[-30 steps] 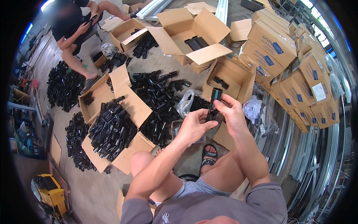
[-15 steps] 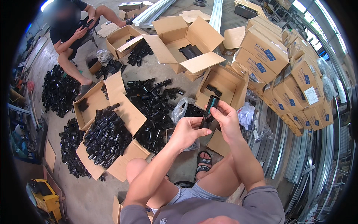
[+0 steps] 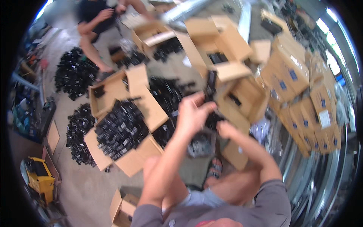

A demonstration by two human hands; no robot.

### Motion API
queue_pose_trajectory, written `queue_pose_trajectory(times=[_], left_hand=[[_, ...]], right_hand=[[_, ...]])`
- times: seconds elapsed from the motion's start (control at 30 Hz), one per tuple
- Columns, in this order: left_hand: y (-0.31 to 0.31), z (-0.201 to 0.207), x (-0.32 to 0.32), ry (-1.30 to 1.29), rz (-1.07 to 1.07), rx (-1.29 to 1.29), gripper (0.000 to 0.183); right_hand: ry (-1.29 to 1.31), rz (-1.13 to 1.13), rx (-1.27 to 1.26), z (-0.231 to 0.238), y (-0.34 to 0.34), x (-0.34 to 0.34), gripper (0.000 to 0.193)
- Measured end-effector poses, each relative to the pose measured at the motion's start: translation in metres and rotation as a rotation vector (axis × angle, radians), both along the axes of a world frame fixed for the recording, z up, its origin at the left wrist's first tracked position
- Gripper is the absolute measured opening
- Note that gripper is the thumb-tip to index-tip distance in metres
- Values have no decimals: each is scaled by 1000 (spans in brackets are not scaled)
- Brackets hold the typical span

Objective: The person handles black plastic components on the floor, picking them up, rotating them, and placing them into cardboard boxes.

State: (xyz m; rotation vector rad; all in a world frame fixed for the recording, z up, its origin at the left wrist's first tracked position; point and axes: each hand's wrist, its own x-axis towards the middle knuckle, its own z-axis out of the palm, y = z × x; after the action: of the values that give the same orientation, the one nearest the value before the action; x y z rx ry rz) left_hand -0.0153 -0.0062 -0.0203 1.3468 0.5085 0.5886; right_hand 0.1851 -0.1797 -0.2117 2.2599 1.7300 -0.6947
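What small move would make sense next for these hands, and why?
Perhaps the right hand should close on one of the dark pieces beside it: the left hand holds a black part, while blur hides whether the right grips anything.

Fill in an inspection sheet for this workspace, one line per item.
Surface: bare grey floor shows between the heaps.
Job's things: black parts heaped on a carton with splayed flaps; more lie in heaps on the floor.
Clutter: other open cartons and a crumpled pale plastic bag.
Hands: left hand appears to grip an upright black part; right hand is lower and farther right, its grip too blurred to tell.
Cables: nothing clearly seen.
Surroundings: stacked cartons and metal lengths at right, yellow machine at lower left, seated co-worker at upper left.
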Motion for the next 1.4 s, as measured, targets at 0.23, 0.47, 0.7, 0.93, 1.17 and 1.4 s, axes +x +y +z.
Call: queue_pose_trajectory(times=[0.23,0.47,0.7,0.93,1.17,1.4], left_hand=[[-13,21,14,202,54,183,39],[-5,31,5,207,-3,189,46],[-18,34,3,166,41,285,47],[-26,32,3,203,-37,290,49],[-28,33,2,211,-16,364,47],[-21,26,0,232,48,524,46]], right_hand=[[-27,-469,-51,-110,9,20,28],[-93,-556,-121,-110,39,-5,28],[-112,-558,-121,-102,52,-2,28],[-113,-529,-102,-93,51,1,28],[-74,-390,-2,-75,49,-4,28],[146,182,585,-5,47,-45,28]])
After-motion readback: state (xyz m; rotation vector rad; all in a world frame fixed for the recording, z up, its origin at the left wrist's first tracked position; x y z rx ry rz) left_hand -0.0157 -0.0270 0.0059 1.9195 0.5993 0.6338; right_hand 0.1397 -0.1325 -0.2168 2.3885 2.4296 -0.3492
